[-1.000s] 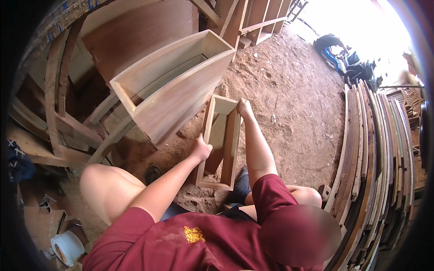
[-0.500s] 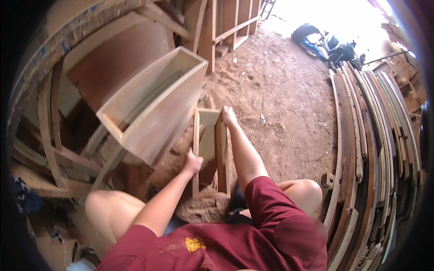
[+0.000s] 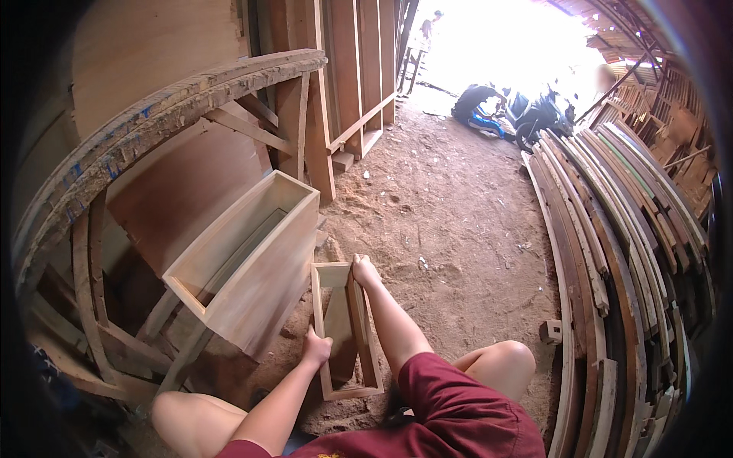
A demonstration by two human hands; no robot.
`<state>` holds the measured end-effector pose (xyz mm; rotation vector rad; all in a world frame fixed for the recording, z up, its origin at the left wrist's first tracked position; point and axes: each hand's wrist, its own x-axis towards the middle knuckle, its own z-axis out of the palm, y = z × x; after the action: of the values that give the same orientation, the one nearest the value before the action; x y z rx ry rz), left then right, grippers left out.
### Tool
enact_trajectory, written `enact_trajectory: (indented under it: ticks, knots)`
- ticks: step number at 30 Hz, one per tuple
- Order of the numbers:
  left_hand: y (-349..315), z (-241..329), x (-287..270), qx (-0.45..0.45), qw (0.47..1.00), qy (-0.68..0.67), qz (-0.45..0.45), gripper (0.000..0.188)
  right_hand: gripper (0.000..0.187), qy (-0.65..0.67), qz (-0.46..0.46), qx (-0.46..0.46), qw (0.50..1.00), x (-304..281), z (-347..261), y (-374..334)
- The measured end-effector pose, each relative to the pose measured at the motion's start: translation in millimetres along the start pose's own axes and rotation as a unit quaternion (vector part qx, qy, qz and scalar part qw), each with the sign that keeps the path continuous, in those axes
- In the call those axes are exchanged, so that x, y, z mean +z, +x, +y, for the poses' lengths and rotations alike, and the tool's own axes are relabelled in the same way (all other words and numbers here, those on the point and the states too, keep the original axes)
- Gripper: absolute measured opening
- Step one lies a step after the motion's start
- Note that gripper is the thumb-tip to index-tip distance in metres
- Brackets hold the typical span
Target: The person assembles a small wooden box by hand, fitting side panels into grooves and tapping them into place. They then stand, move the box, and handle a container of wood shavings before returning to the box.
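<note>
Between my knees a narrow wooden drawer-like box (image 3: 353, 394) stands on the ground, its long open top facing up. My left hand (image 3: 316, 348) is closed on the box's left side, thumb laid over the rim. At the far right corner my right hand (image 3: 365, 271) grips the rim, fingers wrapped round it. The fingertips of both hands are partly hidden. Just left of the box is a larger, deeper open wooden box (image 3: 263, 282), which neither hand touches.
A rough wooden workbench (image 3: 183, 91) curves along the left, with a brown panel (image 3: 183, 195) beneath. Long planks (image 3: 584, 252) lie stacked at right, a small wood block (image 3: 550, 331) beside them. Sandy ground (image 3: 458, 221) stretches ahead to a motorcycle (image 3: 527, 114) and, far off, a person (image 3: 429, 27).
The view has tilted up, so both boxes and my hands appear lower, and more of the workbench and background shows. Both hands keep their hold on the narrow box.
</note>
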<state>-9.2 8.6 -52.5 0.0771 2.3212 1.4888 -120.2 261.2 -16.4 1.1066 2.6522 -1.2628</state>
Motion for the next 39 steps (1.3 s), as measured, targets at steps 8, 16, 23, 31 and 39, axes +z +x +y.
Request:
enact_trajectory:
  ticks: [8, 16, 23, 31, 39]
  knots:
    - [6, -23, -5, -0.016, 1.000, 0.005, 0.021, 0.084, 0.068, -0.011, -0.034, -0.027, 0.999, 16, 7, -43]
    - [5, -8, 5, 0.004, 0.999, -0.038, -0.012, 0.081, 0.067, -0.018, -0.013, -0.026, 0.999, 2, 4, 8]
    - [0, -22, -11, -0.021, 0.999, 0.016, 0.032, 0.081, 0.068, -0.010, -0.039, -0.049, 0.998, 22, 1, -35]
    - [-8, 18, -3, -0.034, 0.999, -0.003, -0.026, 0.082, 0.065, -0.011, 0.015, -0.027, 0.999, 6, 9, 30]
    - [-11, 10, -16, -0.054, 0.997, 0.047, 0.021, 0.083, 0.063, -0.018, -0.036, -0.026, 0.999, 25, 13, -11]
